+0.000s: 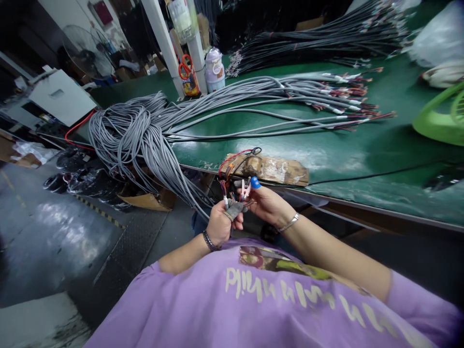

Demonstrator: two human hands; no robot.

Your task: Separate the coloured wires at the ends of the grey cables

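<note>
My left hand (220,223) is closed around the end of a grey cable (203,210), a grey cover on its thumb. A white sleeve (225,202) and thin coloured wires (225,186) stick up from this grip. Close beside it, my right hand (267,205) pinches a small pinkish-white clip-like piece (245,189), whose exact kind I cannot make out. A blue finger cover (255,182) sits on one of its digits. Fine wire ends lie between the two hands. Just beyond them, a worn wooden block (279,169) lies at the bench edge, with red and black leads (235,157) at its left end.
A large bundle of grey cables (137,125) crosses the green bench (362,159) and hangs over its edge. Black cables (319,43) lie behind. Orange-handled scissors (185,65) and a lilac bottle (215,70) stand by a post. A green basket (440,118) is at right.
</note>
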